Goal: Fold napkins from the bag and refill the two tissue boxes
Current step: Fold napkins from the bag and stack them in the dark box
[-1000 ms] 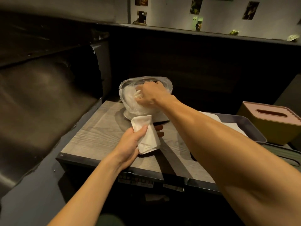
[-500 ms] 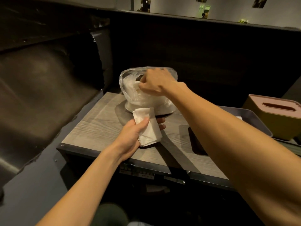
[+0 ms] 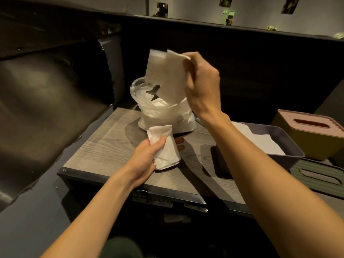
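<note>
A clear plastic bag (image 3: 163, 116) full of white napkins stands at the back of the wooden table (image 3: 104, 146). My right hand (image 3: 202, 84) pinches a fresh white napkin (image 3: 164, 75) by its top edge, and it hangs above the bag's mouth. My left hand (image 3: 149, 157) holds a small stack of folded napkins (image 3: 165, 148) low over the table, in front of the bag. A yellow tissue box with a pink slotted lid (image 3: 312, 133) stands at the right. A dark open box (image 3: 290, 142) beside it holds white napkins.
A green slotted lid (image 3: 320, 174) lies at the right edge, in front of the yellow box. A dark rectangular object (image 3: 221, 164) lies on the table under my right forearm. A dark padded bench fills the left side, and a dark partition wall stands behind the table.
My right hand has come up out of the bag with a napkin, which now hangs unfolded above it. The left hand still holds the folded stack in the same place.
</note>
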Tool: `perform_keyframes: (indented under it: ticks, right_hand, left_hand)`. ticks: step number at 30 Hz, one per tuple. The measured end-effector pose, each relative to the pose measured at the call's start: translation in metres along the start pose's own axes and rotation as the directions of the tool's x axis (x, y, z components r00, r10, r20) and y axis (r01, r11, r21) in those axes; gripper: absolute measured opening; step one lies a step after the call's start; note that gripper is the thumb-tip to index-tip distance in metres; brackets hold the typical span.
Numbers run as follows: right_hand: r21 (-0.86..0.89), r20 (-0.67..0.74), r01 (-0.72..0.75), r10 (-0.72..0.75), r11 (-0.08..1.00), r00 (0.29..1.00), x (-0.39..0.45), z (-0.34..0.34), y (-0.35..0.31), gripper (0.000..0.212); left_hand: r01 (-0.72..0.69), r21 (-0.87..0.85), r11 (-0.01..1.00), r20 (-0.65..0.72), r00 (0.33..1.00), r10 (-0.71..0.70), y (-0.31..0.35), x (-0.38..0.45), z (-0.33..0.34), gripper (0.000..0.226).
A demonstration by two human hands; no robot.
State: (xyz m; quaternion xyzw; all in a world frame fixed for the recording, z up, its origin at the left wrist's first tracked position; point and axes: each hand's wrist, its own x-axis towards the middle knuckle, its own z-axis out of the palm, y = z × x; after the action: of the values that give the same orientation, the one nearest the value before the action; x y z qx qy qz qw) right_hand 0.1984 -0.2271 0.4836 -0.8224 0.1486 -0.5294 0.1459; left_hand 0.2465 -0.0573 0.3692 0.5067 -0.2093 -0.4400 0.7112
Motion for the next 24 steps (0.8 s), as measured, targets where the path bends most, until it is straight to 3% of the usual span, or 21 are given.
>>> perform_keyframes:
  ticks: [2,4,7,9,10,12,17,21,24]
  right_hand:
    - [0.084,-0.069,-0.042,0.048,0.996,0.996,-0.009,-0.013,-0.005,0.025]
    - [0.239,-0.05,-0.109,0.124,0.965,0.991,-0.025,-0.025,-0.01,0.023]
    - [0.494,0.25,-0.404,0.319,0.77,0.914,-0.058,-0.039,-0.015,0.024]
    - [0.467,0.484,-0.595,0.374,0.654,0.791,-0.081,-0.036,-0.013,0.027]
    - [0.415,0.536,-0.623,0.376,0.663,0.756,-0.092,-0.031,-0.01,0.028]
    - [0.315,0.507,-0.58,0.384,0.751,0.772,-0.109,-0.019,-0.005,0.028]
    - [0.311,0.319,-0.563,0.474,0.765,0.821,-0.131,0.0,0.008,0.028]
    - [0.352,0.292,-0.585,0.507,0.731,0.811,-0.14,0.004,0.013,0.024]
    - [0.387,0.305,-0.559,0.47,0.733,0.828,-0.14,0.003,0.012,0.022]
  left_hand:
    - [0.006,0.003,1.0,0.004,1.0,-0.006,0.0,-0.001,0.001,0.026]
    - [0.001,-0.022,1.0,0.001,1.0,-0.001,0.001,-0.001,0.003,0.024]
    - [0.031,-0.109,0.994,-0.018,0.999,-0.033,-0.001,0.001,-0.001,0.036]
    - [0.038,-0.129,0.991,-0.04,0.998,-0.043,-0.004,0.003,-0.005,0.046]
    - [0.026,-0.122,0.992,-0.062,0.997,-0.034,-0.005,0.004,-0.006,0.038]
    - [0.018,-0.08,0.997,-0.093,0.995,-0.025,-0.005,0.004,-0.007,0.021]
    - [0.009,-0.128,0.992,-0.056,0.998,-0.017,0.0,0.003,-0.004,0.036]
    - [0.003,-0.244,0.97,0.117,0.993,0.026,0.006,-0.004,-0.002,0.07]
    - [-0.034,-0.061,0.998,0.042,0.998,0.036,0.001,-0.004,0.003,0.057]
